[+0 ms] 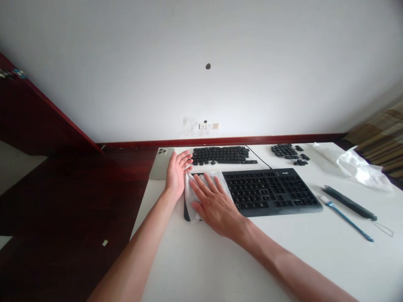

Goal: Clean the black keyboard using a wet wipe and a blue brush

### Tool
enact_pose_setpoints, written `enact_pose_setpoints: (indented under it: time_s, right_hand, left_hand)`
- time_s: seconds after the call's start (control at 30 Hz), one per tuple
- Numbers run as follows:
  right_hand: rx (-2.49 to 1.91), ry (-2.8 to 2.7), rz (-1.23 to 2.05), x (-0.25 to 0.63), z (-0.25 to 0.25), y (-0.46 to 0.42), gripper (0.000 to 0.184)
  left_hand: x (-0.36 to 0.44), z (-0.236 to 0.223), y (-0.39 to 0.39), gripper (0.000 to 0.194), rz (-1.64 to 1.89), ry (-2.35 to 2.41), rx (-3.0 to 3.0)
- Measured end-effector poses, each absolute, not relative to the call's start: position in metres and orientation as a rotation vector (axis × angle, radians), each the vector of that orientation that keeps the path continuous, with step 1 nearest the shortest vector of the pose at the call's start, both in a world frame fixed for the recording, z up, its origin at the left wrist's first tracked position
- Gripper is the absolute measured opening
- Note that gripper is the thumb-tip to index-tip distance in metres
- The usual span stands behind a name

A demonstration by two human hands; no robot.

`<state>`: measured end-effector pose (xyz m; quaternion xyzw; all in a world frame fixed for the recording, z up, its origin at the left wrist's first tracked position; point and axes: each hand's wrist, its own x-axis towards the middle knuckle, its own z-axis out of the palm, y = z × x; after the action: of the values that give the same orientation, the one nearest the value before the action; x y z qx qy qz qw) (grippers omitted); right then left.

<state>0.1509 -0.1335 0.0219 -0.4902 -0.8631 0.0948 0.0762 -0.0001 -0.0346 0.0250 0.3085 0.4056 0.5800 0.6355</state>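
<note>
A black keyboard with its keycaps off lies on the white table. Over its left end is spread a white wipe. My right hand lies flat on the wipe, fingers stretched out, pressing it against the keyboard. Beside the keyboard's left end, my left hand is raised on edge with its fingers apart and slightly curved; nothing shows in it. Just behind the keyboard are rows of loose black keycaps. A phone lies face down to the left of my left hand.
More loose keycaps sit at the back right. On the right lie a crumpled plastic bag, a dark pen-like tool with a wire loop, and a blue brush. A cable runs behind the keyboard. The wall stands beyond the table.
</note>
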Motion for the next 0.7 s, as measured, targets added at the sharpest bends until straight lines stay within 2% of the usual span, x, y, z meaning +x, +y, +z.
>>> enact_pose_setpoints:
  time_s: [0.23,0.7]
  right_hand:
    - [-1.354,-2.571,0.301,0.147,0.016,-0.131,0.068]
    - [-1.716,-2.488,0.273,0.301,0.026,-0.153,0.063]
  left_hand:
    - [-0.001,0.025,-0.036,0.063,1.318,0.961,0.734]
    - [-0.002,0.023,-0.034,0.061,1.333,0.965,0.688]
